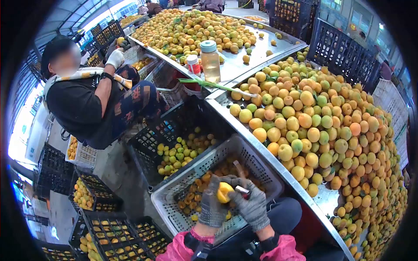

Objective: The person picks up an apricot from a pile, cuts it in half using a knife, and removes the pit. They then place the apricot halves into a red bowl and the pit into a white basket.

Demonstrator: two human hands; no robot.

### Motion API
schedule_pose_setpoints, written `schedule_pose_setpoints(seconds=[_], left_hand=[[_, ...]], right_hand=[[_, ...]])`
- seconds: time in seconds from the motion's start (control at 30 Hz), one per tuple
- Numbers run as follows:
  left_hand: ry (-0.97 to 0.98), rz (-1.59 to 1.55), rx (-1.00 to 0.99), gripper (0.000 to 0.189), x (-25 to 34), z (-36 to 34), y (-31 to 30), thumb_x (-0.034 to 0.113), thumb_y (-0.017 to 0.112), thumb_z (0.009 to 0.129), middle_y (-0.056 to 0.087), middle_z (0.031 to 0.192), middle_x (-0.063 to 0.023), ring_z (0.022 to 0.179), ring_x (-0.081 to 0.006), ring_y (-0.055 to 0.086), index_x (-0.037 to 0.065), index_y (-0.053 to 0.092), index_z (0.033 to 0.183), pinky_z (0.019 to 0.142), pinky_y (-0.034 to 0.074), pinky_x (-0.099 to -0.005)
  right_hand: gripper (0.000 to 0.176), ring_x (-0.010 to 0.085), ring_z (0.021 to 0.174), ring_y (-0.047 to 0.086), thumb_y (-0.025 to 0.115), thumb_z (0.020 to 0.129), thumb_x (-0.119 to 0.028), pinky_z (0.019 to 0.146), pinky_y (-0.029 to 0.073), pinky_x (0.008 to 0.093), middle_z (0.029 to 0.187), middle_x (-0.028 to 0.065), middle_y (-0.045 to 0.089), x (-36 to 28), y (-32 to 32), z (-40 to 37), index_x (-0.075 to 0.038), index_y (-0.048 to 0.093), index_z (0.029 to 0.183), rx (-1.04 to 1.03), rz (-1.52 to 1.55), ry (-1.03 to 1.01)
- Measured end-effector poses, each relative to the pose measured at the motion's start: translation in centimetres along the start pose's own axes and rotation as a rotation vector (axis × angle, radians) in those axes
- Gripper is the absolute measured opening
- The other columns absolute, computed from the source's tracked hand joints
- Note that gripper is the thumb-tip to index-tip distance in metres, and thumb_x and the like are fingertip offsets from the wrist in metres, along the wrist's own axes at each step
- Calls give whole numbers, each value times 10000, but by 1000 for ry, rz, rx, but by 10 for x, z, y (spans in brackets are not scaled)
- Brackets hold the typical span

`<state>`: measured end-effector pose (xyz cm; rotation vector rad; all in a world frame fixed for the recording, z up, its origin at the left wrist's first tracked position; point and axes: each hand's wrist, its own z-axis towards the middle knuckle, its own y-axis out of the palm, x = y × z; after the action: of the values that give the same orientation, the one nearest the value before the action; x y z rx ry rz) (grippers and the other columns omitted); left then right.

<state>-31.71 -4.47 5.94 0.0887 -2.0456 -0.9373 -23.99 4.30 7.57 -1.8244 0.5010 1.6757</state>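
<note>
Above a grey crate, my two gloved hands meet around a yellow-orange fruit, whose pale inner flesh seems to show. My left hand is wrapped round the fruit from its left side. In my right hand is a small tool with a light, shiny part, close to the fruit's right side; its blade cannot be made out. Dark orange fruit pieces lie in the grey crate under my hands.
A metal table heaped with round fruits runs along the right. Beyond it are a bottle, a red-white jar and a green stalk. A black crate adjoins mine. A co-worker sits at the left; more crates stand below.
</note>
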Motion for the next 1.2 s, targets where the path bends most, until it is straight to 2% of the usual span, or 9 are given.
schedule_pose_setpoints(seconds=[0.23, 0.3, 0.47, 0.63, 0.7, 0.83, 0.97, 1.03, 1.2], left_hand=[[-153, -44, -251, 455, -17, -42, 65, 414, 494, 975, 628, 1119, -143, 980, -238, 624, 23, 526, 1205, 889, 500, -360], [266, 807, -414, 430, -26, -60, 77, 375, 569, 945, 615, 1143, -130, 976, -244, 626, 31, 527, 1199, 879, 489, -344], [103, 1003, -679, 462, -71, -104, 102, 432, 616, 893, 661, 872, -193, 840, -380, 658, 76, 544, 1179, 712, 521, -431], [-209, 1003, -781, 414, -162, -135, 92, 343, 596, 904, 656, 944, -208, 851, -378, 649, 46, 554, 1190, 731, 521, -442], [430, 1099, -1021, 397, -211, -143, 59, 226, 601, 866, 620, 1079, -237, 928, -380, 627, 9, 559, 1196, 775, 519, -439], [475, 1280, -1148, 425, -234, -157, 53, 140, 597, 827, 585, 1142, -240, 959, -390, 608, -11, 542, 1221, 798, 513, -437], [-85, 1174, -1062, 308, -234, -167, 67, 73, 530, 886, 602, 1102, -220, 927, -367, 617, -28, 549, 1176, 772, 514, -431], [552, 1235, -1254, 330, -238, -168, 59, 49, 571, 830, 594, 1093, -247, 911, -386, 612, -33, 556, 1148, 739, 509, -441], [624, 1393, -1232, 320, -256, -165, 35, 61, 576, 844, 596, 1071, -263, 868, -399, 616, -40, 547, 1146, 712, 507, -446]], right_hand=[[359, 189, 841, 695, 742, 819, -223, 754, 531, 304, 939, 107, 708, -26, -63, -46, -45, 642, 1114, 155, -105, -28], [321, 191, 834, 695, 734, 827, -234, 742, 532, 308, 928, 112, 706, -37, -83, -71, -38, 650, 1068, 355, -257, -92], [346, 198, 811, 687, 689, 862, -305, 737, 526, 315, 893, 128, 703, -13, -129, -147, -7, 655, 1035, 634, -350, -88], [282, 177, 790, 678, 654, 886, -230, 728, 527, 298, 867, 118, 702, 25, -171, -215, -2, 652, 1051, 706, -286, 133], [257, 206, 806, 693, 659, 880, -185, 718, 537, 309, 889, 132, 698, 47, -181, -241, -22, 636, 1079, 686, -256, 226], [234, 263, 821, 698, 627, 901, -186, 718, 538, 329, 892, 154, 695, 79, -188, -268, -23, 630, 1069, 741, -273, 231], [228, 293, 846, 695, 597, 914, -193, 719, 536, 346, 898, 170, 692, 97, -186, -279, -19, 628, 1058, 776, -146, 264], [229, 304, 834, 692, 601, 913, -199, 712, 536, 347, 892, 170, 691, 102, -183, -281, -17, 631, 1050, 807, -105, 294], [242, 299, 747, 679, 610, 918, -242, 657, 520, 362, 814, 169, 680, 124, -170, -280, -12, 645, 983, 911, -165, 375]])
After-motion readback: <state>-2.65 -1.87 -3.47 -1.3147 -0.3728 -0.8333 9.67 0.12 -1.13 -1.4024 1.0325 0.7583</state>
